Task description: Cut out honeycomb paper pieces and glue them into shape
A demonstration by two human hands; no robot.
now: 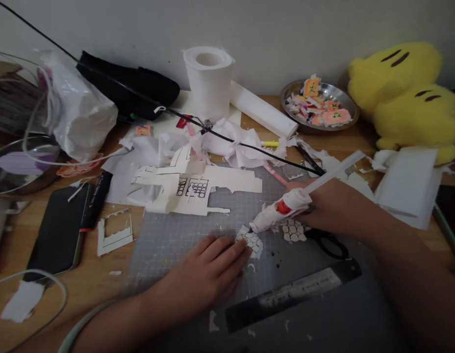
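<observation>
A white hot glue gun (275, 213) with a red patch is in my right hand (328, 203), whose fingers are mostly hidden behind it. A long translucent glue stick (338, 171) juts from its rear end. The gun's nozzle points down-left, close to a small paper cutout (251, 241) with a pattern of circles. My left hand (216, 264) lies flat on the grey cutting mat (164, 250), fingers stretched out, with its fingertips on that cutout. A second circle-patterned cutout (294, 230) lies under the gun. Beyond is a large cut paper shape (235, 179) with drawn lines.
A metal ruler (293, 294) and black-handled scissors (332, 245) lie on the mat. Left are a phone (56, 230) and a paper frame (115, 240). Behind stand a tissue roll (209, 83), a bowl of scraps (319, 125) and yellow plush toys (407, 98). A black cable (249, 147) crosses the view.
</observation>
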